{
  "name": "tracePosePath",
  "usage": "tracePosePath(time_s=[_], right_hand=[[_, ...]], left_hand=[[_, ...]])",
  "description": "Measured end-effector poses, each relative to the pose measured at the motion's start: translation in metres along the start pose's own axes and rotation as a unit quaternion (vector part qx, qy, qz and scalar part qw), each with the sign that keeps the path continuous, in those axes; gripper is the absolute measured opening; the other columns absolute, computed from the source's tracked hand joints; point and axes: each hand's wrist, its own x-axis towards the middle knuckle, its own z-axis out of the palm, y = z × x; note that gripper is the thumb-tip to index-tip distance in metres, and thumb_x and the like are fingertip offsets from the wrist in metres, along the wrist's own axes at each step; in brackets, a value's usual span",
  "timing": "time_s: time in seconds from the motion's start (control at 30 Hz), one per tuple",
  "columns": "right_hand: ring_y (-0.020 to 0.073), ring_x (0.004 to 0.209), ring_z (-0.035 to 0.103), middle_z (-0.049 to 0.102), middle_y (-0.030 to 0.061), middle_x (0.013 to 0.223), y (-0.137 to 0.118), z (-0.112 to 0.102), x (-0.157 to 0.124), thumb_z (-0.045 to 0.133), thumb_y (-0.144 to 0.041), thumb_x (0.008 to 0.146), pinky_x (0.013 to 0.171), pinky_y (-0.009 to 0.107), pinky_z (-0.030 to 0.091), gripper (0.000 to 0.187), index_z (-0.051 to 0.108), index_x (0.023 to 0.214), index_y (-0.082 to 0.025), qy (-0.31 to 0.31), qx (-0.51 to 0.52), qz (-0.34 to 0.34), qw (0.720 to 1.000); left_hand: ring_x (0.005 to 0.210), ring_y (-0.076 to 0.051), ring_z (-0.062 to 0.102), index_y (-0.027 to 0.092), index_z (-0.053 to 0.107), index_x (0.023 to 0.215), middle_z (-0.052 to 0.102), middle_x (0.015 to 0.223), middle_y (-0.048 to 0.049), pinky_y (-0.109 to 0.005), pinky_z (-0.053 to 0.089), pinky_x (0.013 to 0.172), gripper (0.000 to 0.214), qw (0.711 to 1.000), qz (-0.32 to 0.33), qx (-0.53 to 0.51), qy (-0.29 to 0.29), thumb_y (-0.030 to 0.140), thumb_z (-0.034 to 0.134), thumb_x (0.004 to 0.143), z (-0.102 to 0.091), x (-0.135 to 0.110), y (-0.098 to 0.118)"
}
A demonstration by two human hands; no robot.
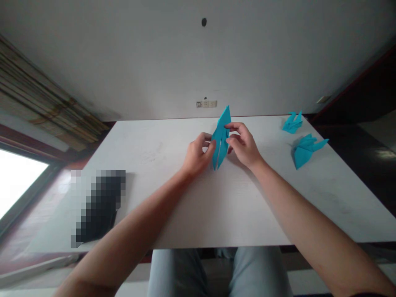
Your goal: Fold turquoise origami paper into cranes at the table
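Above the middle of the white table, a folded sheet of blue origami paper (221,136) is held up between both hands. It has a long diamond shape, with a slit running up from its two lower points. My left hand (199,153) grips its left edge, thumb in front and fingers partly hidden behind. On the right edge, my right hand (244,144) pinches the paper between thumb and fingers. Two finished-looking blue paper cranes stand at the right: a far crane (292,123) near the back edge and a nearer crane (306,150) with one point sticking out rightward.
The white table (235,214) reaches back to a grey wall with sockets (206,104). At its left lies a dark, pixelated object (100,210). A curtain (46,90) hangs at the far left beside a bright window (18,177). My legs are under the front edge.
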Motion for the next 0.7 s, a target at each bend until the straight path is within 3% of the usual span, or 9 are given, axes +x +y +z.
tracePosePath(time_s=[0.1, 0.17, 0.3, 0.53, 0.7], right_hand=[[0.019, 0.081, 0.066, 0.07, 0.0067, 0.126, 0.0, 0.002, 0.0, 0.074, -0.043, 0.102, 0.052, 0.027, 0.057, 0.036, 0.066, 0.136, -0.033, -0.002, 0.007, -0.015, 1.0], [0.0185, 0.078, 0.066, 0.072, 0.005, 0.124, 0.0, 0.003, 0.001, 0.075, -0.049, 0.104, 0.052, 0.028, 0.057, 0.045, 0.061, 0.145, -0.038, -0.007, 0.02, -0.023, 0.999], [0.0177, 0.073, 0.063, 0.076, 0.0009, 0.119, -0.001, 0.005, 0.003, 0.084, -0.061, 0.101, 0.055, 0.029, 0.056, 0.072, 0.046, 0.16, -0.046, -0.026, 0.041, -0.023, 0.999], [0.0162, 0.073, 0.062, 0.079, -0.0005, 0.099, -0.008, 0.005, 0.009, 0.106, -0.066, 0.076, 0.053, 0.027, 0.046, 0.074, 0.068, 0.13, -0.032, -0.012, 0.106, 0.045, 0.993], [0.0119, 0.066, 0.054, 0.077, -0.0014, 0.088, -0.02, 0.007, 0.007, 0.11, -0.066, 0.07, 0.053, 0.026, 0.037, 0.066, 0.074, 0.109, -0.026, -0.024, 0.138, 0.083, 0.987]], left_hand=[[0.061, -0.014, 0.053, 0.024, 0.061, 0.084, 0.061, 0.067, 0.0022, -0.027, 0.036, 0.056, 0.041, 0.999, -0.025, -0.017, 0.015, 0.056, 0.076, 0.104, -0.001, 0.002, 0.003], [0.058, -0.013, 0.042, 0.024, 0.057, 0.077, 0.05, 0.062, 0.0038, -0.027, 0.03, 0.055, 0.05, 0.997, -0.038, -0.058, 0.022, 0.061, 0.079, 0.101, -0.001, 0.004, 0.003], [0.064, -0.012, 0.044, 0.024, 0.052, 0.074, 0.052, 0.067, 0.0035, -0.026, 0.036, 0.06, 0.056, 0.983, -0.053, -0.176, 0.005, 0.061, 0.091, 0.089, 0.0, 0.007, 0.002], [0.072, -0.013, 0.05, 0.023, 0.052, 0.078, 0.057, 0.075, 0.0033, -0.027, 0.047, 0.07, 0.05, 0.967, -0.062, -0.245, -0.013, 0.047, 0.096, 0.08, 0.0, 0.008, 0.001], [0.076, -0.014, 0.052, 0.024, 0.051, 0.078, 0.057, 0.079, 0.0027, -0.028, 0.048, 0.073, 0.048, 0.959, -0.069, -0.275, -0.029, 0.042, 0.094, 0.078, 0.0, 0.006, 0.005]])
